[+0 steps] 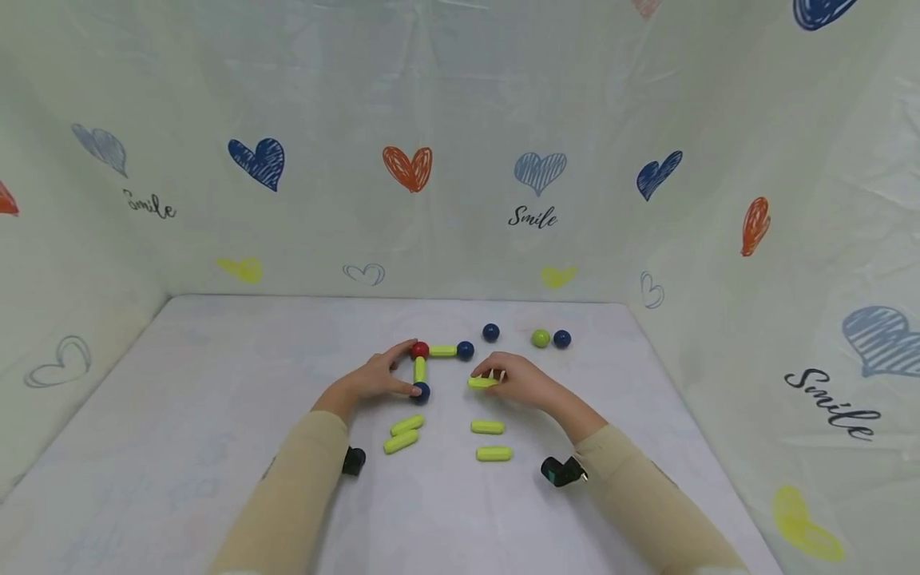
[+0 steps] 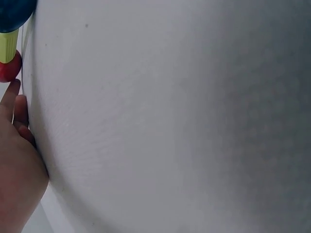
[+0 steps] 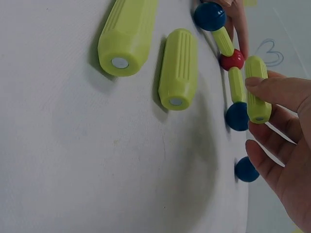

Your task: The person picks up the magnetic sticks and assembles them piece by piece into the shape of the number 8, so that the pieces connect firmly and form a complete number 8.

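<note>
My left hand (image 1: pixel 370 378) spans one side of a corner built from magnetic rods and balls, index fingertip at the red ball (image 1: pixel 420 350) and thumb at the near blue ball (image 1: pixel 422 393). A yellow-green rod (image 1: pixel 420 370) joins those two balls. From the red ball a second rod (image 1: pixel 442 351) runs right to another blue ball (image 1: pixel 465 350). My right hand (image 1: pixel 523 382) pinches a loose yellow-green magnetic rod (image 3: pixel 256 92) between thumb and fingers, right of the corner. A metal disc shows at that rod's end in the right wrist view.
Two loose rods (image 1: pixel 487 427) lie nearer me on the right, and two more (image 1: pixel 401 441) lie side by side on the left. Behind my right hand are a single blue ball (image 1: pixel 491 332) and a green ball (image 1: pixel 541 339) beside another blue ball (image 1: pixel 562 339).
</note>
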`<state>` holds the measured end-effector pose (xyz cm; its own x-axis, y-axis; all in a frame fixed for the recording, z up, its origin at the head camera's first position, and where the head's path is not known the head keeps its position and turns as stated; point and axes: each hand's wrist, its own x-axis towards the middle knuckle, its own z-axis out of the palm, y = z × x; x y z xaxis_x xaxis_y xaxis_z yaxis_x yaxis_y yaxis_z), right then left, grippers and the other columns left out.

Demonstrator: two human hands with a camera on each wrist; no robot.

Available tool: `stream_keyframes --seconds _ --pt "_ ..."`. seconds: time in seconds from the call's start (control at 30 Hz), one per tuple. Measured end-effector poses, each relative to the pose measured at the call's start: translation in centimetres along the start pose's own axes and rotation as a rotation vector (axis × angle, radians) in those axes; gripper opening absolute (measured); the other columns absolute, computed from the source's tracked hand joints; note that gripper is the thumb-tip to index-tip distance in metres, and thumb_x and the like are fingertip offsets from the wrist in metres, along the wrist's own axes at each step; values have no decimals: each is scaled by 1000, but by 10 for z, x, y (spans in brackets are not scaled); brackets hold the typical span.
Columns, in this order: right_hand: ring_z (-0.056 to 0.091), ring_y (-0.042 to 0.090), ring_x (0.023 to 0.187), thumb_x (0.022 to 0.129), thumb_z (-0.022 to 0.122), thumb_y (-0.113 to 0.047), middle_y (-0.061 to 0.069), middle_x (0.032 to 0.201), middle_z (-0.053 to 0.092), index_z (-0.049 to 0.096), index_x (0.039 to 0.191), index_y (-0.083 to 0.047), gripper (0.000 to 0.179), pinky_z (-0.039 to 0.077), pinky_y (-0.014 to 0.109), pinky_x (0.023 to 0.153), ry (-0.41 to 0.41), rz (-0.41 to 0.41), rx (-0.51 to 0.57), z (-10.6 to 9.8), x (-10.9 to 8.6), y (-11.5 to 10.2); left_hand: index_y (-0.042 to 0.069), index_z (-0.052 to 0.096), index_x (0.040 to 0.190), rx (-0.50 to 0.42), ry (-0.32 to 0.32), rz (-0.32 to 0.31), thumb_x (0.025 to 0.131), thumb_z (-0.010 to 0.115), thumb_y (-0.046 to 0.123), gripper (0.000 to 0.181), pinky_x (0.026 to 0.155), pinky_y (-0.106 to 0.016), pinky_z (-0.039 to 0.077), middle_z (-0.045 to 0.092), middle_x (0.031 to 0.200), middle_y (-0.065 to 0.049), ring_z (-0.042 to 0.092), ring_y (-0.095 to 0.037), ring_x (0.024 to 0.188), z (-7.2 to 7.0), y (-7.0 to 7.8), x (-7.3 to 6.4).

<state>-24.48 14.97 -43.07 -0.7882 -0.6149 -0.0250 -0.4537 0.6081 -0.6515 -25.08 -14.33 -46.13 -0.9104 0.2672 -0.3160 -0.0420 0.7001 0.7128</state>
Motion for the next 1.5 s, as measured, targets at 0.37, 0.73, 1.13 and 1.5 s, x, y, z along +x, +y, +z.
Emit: stream_keyframes --seconds 0.37,0.73,1.13,1.5 --pt "55 14 91 88 72 -5 -4 105 64 69 115 -12 29 51 27 79 -40 -25 11 6 18 -9 26 23 156 -4 4 11 78 82 38 99 105 -62 32 31 154 -16 32 -39 136 1 0 3" --pt "55 14 94 89 71 -6 -5 108 65 69 116 -14 28 50 27 81 -77 -20 10 15 29 -12 32 24 155 8 -1 11 77 82 43 97 106 -67 24 27 157 -11 22 -39 140 1 1 2" --pt "56 13 96 89 71 -6 -5 107 62 69 115 -15 27 50 27 82 -100 -37 27 26 37 -18 33 23 155 8 -17 -2 76 82 44 99 106 -68 22 25 158 -11 21 -39 141 -2 1 1" --pt "56 13 98 89 71 -7 -5 109 63 69 115 -15 27 49 28 84 -123 -17 24 31 39 -20 35 22 155 13 -29 9 76 82 45 100 106 -68 21 24 159 -10 19 -39 142 -3 -1 2"
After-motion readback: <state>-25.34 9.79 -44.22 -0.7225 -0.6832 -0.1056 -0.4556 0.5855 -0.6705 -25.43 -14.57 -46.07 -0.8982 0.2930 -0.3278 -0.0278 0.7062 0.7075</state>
